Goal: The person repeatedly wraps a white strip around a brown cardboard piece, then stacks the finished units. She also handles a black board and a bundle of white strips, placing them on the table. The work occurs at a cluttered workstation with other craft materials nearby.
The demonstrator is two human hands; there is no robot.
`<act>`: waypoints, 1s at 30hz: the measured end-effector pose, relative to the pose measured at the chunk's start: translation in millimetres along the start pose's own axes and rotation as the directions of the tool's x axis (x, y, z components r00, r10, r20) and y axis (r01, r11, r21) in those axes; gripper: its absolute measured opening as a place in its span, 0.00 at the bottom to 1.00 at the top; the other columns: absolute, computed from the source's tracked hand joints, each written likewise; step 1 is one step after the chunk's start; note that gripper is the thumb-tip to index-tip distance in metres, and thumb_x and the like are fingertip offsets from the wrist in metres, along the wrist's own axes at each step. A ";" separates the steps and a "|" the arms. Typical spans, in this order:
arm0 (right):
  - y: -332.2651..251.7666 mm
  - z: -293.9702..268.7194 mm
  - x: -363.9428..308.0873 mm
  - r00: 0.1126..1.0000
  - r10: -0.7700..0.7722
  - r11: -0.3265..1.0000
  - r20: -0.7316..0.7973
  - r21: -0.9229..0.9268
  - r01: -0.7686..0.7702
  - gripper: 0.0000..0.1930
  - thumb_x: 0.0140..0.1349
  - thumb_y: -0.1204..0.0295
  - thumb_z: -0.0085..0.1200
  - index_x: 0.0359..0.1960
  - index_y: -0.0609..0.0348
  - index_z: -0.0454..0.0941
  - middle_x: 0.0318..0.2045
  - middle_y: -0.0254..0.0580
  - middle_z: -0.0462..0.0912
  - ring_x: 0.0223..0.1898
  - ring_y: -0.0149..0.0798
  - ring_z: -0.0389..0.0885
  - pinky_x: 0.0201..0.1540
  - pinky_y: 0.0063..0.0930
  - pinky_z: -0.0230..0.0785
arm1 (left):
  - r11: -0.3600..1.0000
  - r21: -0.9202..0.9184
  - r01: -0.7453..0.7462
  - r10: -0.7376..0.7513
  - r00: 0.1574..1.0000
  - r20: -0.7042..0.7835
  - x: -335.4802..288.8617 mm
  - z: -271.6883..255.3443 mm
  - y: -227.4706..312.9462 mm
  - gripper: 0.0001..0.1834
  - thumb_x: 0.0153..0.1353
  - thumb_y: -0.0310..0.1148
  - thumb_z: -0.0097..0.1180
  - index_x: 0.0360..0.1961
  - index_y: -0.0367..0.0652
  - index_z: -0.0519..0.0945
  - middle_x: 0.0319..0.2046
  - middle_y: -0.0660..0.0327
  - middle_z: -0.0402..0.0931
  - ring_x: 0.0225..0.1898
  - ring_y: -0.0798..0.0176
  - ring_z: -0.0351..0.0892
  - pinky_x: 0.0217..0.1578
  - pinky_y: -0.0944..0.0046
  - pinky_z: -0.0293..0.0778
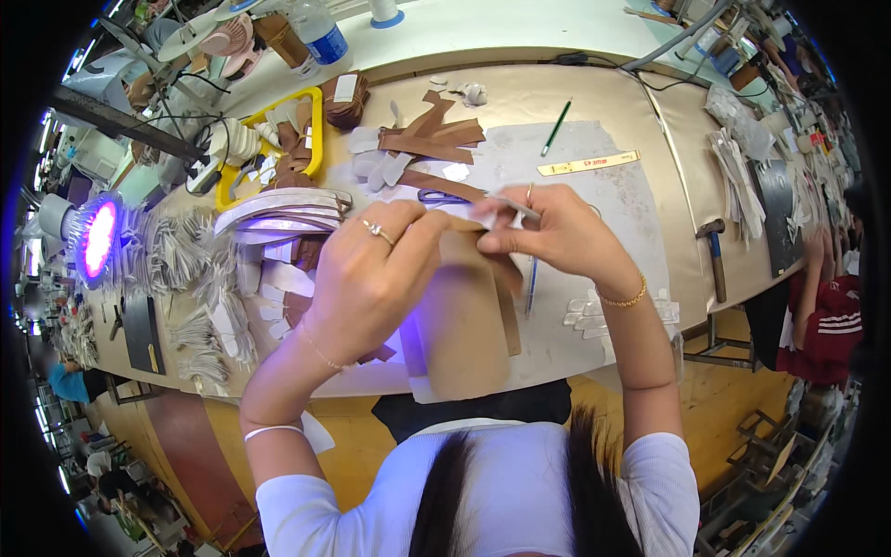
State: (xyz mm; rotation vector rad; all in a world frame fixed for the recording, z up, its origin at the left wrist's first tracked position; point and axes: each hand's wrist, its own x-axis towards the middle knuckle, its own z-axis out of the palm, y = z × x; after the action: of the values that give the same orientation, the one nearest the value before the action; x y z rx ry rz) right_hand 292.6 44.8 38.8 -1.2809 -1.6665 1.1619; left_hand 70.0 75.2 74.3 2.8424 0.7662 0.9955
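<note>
A flat tan panel [459, 325] hangs upright over the table's front edge, with a darker brown strip [508, 278] along its right side. At its top edge the fingers of my left hand [367, 274] are closed in a pinch; just what lies between the fingertips is partly hidden. Close beside them, my right hand [566, 232] has thumb and forefinger bent toward the same edge. A slim grey tool [516, 207] sticks out from the fingers of that hand, which are a little blurred. Behind both hands lie dark-handled scissors [441, 197].
Brown strips [432, 139] and a yellow basket [320, 139] stand at the back left. A green pencil [557, 128], a ruler [589, 163] and a hammer [714, 260] lie to the right. A bright lamp [96, 239] and stacked pale pieces [181, 251] are at left.
</note>
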 end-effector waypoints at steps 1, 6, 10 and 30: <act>-0.6 -1.0 -2.0 0.999 0.032 0.999 0.036 0.008 -0.033 0.14 0.53 0.65 0.65 0.38 0.61 0.82 0.23 0.37 0.82 0.23 0.25 0.72 0.28 0.22 0.65 | 0.997 -0.059 0.052 -0.051 0.999 0.019 -3.3 -1.6 2.0 0.10 0.48 0.22 0.59 0.35 0.38 0.78 0.29 0.58 0.72 0.30 0.56 0.76 0.28 0.60 0.72; -28.7 -6.2 -20.2 0.980 0.103 0.979 0.172 -0.190 -0.070 0.13 0.54 0.64 0.63 0.28 0.62 0.78 0.19 0.43 0.78 0.19 0.37 0.72 0.26 0.27 0.64 | 0.891 -0.326 0.316 -0.254 0.942 0.219 -15.0 -12.2 3.6 0.07 0.54 0.25 0.59 0.35 0.38 0.79 0.26 0.57 0.73 0.26 0.55 0.75 0.26 0.61 0.70; -29.2 -11.8 -30.1 0.941 0.083 0.913 0.328 -0.404 0.061 0.10 0.54 0.67 0.63 0.30 0.60 0.80 0.19 0.39 0.78 0.17 0.30 0.70 0.23 0.21 0.62 | 0.649 -0.424 0.632 -0.315 0.730 0.606 -23.1 -19.3 1.2 0.10 0.55 0.29 0.62 0.38 0.38 0.79 0.25 0.58 0.76 0.23 0.62 0.74 0.24 0.66 0.68; -45.6 29.2 -46.8 0.989 0.138 0.969 -0.050 -0.201 -0.145 0.08 0.62 0.71 0.54 0.40 0.62 0.75 0.28 0.44 0.79 0.27 0.38 0.76 0.31 0.27 0.67 | -0.546 -0.593 0.592 -0.485 0.354 0.800 -114.1 14.4 22.9 0.12 0.59 0.20 0.55 0.45 0.32 0.75 0.31 0.54 0.78 0.27 0.65 0.79 0.29 0.68 0.77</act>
State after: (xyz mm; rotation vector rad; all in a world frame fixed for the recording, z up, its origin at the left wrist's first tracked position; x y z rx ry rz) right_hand 262.8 -11.6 71.2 -1.5619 -1.7269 1.0636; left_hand 11.8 4.2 1.4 0.6313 0.8956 0.5798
